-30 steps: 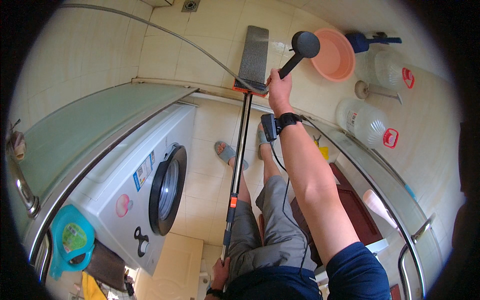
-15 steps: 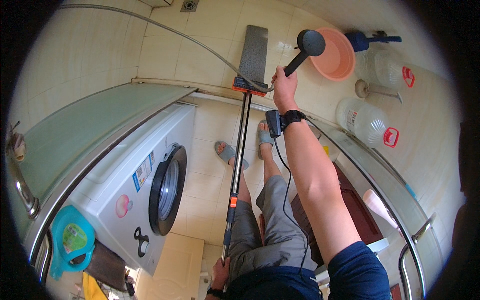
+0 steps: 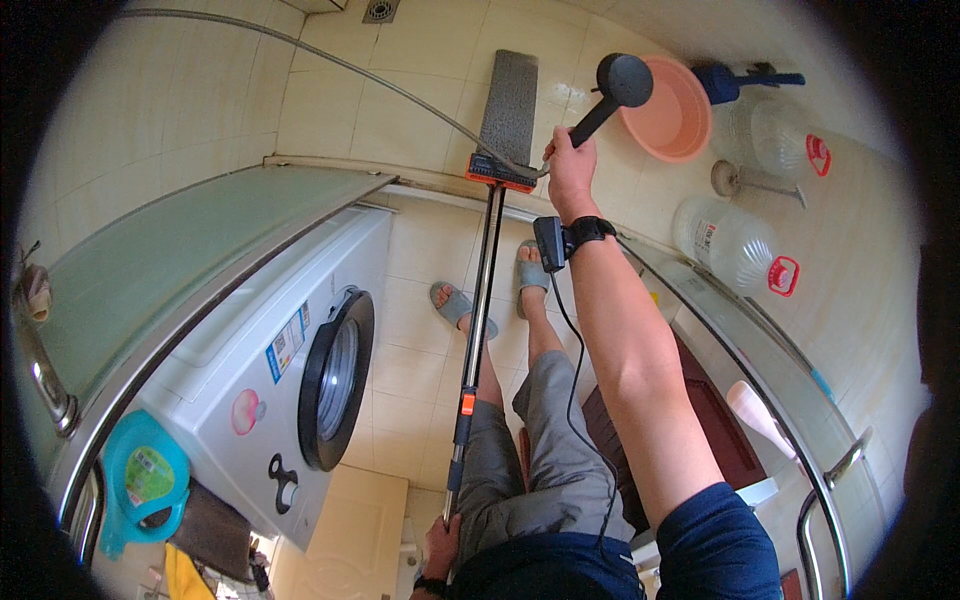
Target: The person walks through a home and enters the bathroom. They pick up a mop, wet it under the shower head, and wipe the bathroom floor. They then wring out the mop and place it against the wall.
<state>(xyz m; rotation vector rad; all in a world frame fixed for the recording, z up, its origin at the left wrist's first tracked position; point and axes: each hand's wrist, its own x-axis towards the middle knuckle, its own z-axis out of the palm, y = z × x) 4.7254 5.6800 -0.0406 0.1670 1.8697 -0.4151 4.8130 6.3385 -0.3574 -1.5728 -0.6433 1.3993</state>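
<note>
My right hand (image 3: 572, 172) is closed round the handle of a black shower head (image 3: 625, 82), held out over the tiled floor past the glass door track. A grey hose (image 3: 385, 84) runs from the handle to the upper left. Low in the view, my left hand (image 3: 440, 548) grips the metal pole of a sponge mop (image 3: 482, 290). The mop's long grey sponge (image 3: 508, 108) lies beyond the raised threshold, its orange and black clamp at the near end. Whether water leaves the shower head cannot be made out.
At left stands a white washing machine (image 3: 240, 370) with a teal basin (image 3: 145, 480) beside it. A pink basin (image 3: 668, 110), a dark blue brush (image 3: 720, 82) and large clear bottles (image 3: 725, 240) line the right wall. Glass door panels (image 3: 200, 250) flank me; a drain (image 3: 380, 10) lies far off.
The shower head has shifted very slightly to the right and its head tilts a little differently. The mop and my left hand stay nearly where they were.
</note>
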